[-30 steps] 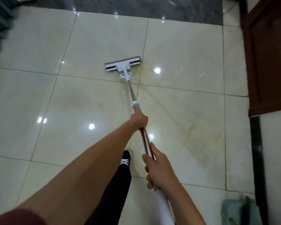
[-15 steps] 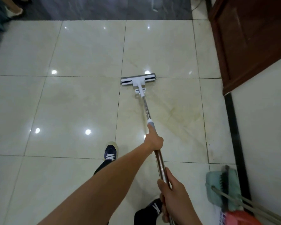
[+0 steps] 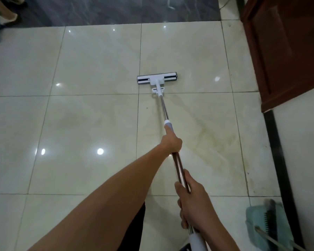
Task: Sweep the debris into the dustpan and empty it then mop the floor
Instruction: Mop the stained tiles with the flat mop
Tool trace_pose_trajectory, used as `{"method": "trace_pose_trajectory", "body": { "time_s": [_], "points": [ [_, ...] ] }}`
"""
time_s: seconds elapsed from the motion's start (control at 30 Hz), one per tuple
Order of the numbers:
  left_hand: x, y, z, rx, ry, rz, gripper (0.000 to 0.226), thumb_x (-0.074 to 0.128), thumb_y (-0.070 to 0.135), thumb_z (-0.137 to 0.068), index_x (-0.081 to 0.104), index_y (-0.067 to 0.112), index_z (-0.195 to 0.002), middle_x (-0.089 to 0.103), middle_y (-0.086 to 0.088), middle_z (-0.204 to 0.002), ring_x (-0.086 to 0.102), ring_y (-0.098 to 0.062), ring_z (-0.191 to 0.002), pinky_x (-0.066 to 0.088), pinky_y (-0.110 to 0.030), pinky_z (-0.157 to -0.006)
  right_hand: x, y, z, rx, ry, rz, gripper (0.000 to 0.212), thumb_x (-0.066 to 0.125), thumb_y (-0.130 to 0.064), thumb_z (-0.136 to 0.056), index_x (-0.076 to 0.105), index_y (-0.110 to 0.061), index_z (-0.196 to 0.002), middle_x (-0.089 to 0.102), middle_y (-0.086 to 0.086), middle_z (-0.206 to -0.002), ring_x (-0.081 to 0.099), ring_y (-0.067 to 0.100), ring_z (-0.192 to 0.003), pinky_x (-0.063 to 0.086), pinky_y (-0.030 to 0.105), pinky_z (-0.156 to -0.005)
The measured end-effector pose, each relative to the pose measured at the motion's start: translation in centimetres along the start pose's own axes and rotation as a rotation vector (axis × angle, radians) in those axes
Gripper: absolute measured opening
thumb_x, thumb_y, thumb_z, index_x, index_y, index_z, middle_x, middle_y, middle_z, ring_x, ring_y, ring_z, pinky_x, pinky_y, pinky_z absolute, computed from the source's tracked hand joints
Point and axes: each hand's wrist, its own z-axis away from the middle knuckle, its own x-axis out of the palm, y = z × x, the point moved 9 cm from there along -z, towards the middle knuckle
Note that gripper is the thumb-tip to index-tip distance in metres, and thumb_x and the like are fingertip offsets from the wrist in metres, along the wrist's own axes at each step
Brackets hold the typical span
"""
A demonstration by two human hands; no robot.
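Nearest, your right hand (image 3: 194, 205) clenches one mop (image 3: 178, 163) by its shaft; farther up the shaft, your left hand (image 3: 171, 142) wraps it too. One dustpan (image 3: 257, 223) stands at lower right. Farthest, the single mop head (image 3: 157, 79) lies flat on the tiled floor (image 3: 91, 124).

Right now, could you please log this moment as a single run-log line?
phase: mopping | left hand and right hand: grip mop handle | mop head: flat on tile | dustpan: aside, by wall
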Motion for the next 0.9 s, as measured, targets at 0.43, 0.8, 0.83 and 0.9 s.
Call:
{"method": "trace_pose_trajectory", "body": {
  "time_s": [0.43, 0.8, 0.83, 0.9],
  "points": [
    [-20.0, 12.6, -18.5, 0.122, 0.019, -0.026, 0.078, 0.047, 0.004, -0.096, -0.005, 0.02, -0.152, 0.057, -0.017, -0.093, 0.061, -0.025, -0.079, 0.056, -0.033, -0.06, 7.8, -18.6, -22.1, -0.096, 0.031, 0.117, 0.043, 0.046, -0.028, -0.104, 0.037, -0.026, -0.146, 0.05, -0.002, -0.078, 0.052, 0.011, -0.051, 0.047, 0.024, -0.047],
    [-15.5, 5.7, -14.1, 0.063, -0.019, 0.09, 0.086, 0.051, 0.007, -0.097, -0.007, 0.025, -0.157, 0.056, -0.015, -0.094, 0.064, -0.028, -0.086, 0.061, -0.045, -0.085, 8.1, -12.6, -15.8, -0.039, 0.044, 0.235, 0.046, 0.045, -0.029, -0.102, 0.034, -0.031, -0.146, 0.057, 0.001, -0.095, 0.059, 0.019, -0.07, 0.062, 0.045, -0.073],
    [-14.9, 4.5, -13.1, 0.047, -0.018, 0.09, 0.085, 0.052, 0.007, -0.097, -0.005, 0.025, -0.157, 0.056, -0.015, -0.094, 0.064, -0.027, -0.085, 0.061, -0.046, -0.085, 8.3, -11.5, -14.6, -0.022, 0.044, 0.242, 0.047, 0.045, -0.029, -0.102, 0.033, -0.031, -0.147, 0.056, 0.003, -0.099, 0.058, 0.021, -0.073, 0.062, 0.048, -0.078],
    [-13.6, 2.0, -10.8, 0.032, -0.007, 0.096, 0.083, 0.053, 0.006, -0.096, -0.001, 0.025, -0.157, 0.055, -0.015, -0.094, 0.063, -0.028, -0.083, 0.061, -0.048, -0.085, 8.6, -9.4, -12.0, -0.011, 0.038, 0.249, 0.049, 0.045, -0.028, -0.102, 0.032, -0.031, -0.148, 0.057, 0.006, -0.103, 0.058, 0.022, -0.076, 0.061, 0.05, -0.081]
  ]
}}
